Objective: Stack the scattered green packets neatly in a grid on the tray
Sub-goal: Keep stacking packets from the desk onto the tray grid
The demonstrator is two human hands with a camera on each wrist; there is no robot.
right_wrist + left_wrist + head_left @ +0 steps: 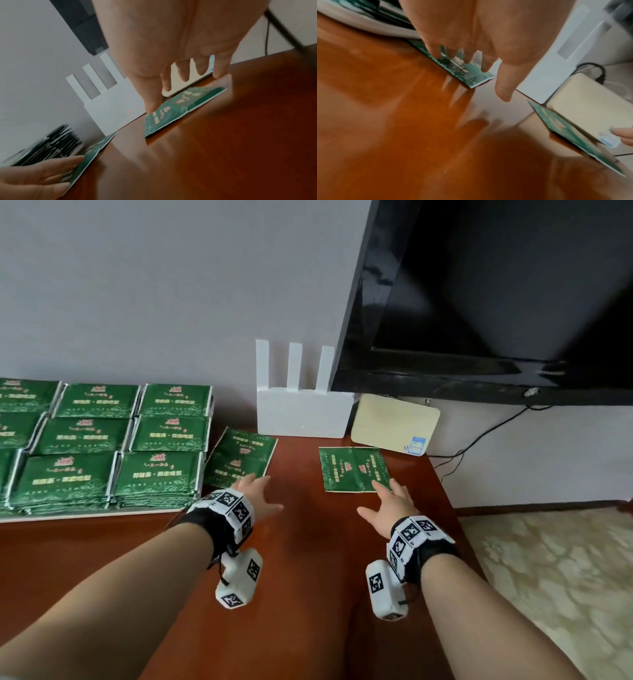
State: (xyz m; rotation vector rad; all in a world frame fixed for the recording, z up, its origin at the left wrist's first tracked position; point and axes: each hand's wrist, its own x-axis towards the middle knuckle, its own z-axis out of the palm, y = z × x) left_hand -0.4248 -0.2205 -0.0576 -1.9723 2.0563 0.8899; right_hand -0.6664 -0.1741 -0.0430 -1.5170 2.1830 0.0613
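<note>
Stacks of green packets [102,440] stand in a grid on a white tray [85,513] at the left. One loose green packet [241,460] lies just right of the tray, and my left hand [255,491] [471,56] reaches over its near edge with straight, spread fingers. A second loose packet [352,469] [176,109] lies flat further right. My right hand [388,501] [185,75] hovers open at its near right corner, fingers spread. Neither hand holds anything.
A white router [301,405] and a cream box [394,422] lean against the wall behind the packets. A black TV [496,320] hangs above. The brown table [308,559] ends at the right, with patterned floor [565,577] beyond.
</note>
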